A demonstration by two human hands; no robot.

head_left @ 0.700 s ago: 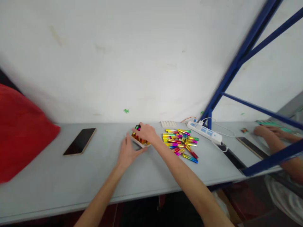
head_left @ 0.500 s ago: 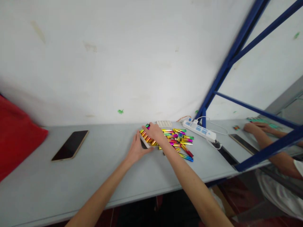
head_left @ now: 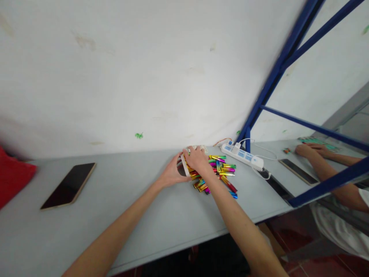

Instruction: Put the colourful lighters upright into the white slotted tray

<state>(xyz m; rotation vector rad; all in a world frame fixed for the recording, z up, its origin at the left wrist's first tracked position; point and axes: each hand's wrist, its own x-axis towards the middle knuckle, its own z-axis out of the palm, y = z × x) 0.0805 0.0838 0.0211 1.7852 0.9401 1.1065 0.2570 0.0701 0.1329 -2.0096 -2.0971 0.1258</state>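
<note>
My left hand (head_left: 170,172) grips a small white-edged box (head_left: 183,165) from its left side, thumb below and fingers above. The box is tipped on its side, and its inside looks dark. Over its right side lies my right hand (head_left: 197,157), palm down with bent fingers against shiny metallic tubes at the box; the fingertips are partly hidden. A loose pile of such shiny tubes (head_left: 227,169) in gold, red, green, purple and blue spreads on the grey table to the right, partly behind my right forearm.
A pale grid-like tray (head_left: 204,147) lies behind my right hand by the wall. A white power strip (head_left: 242,156) with cables is farther right. A dark phone (head_left: 69,186) and red cloth (head_left: 14,175) are left. Beyond the blue metal frame (head_left: 266,90), another person's hands (head_left: 309,150) work.
Both hands have moved slightly right with the box, nearer the pile. The box is tipped more, and gold tubes now show below my right hand. The view has shifted somewhat.
</note>
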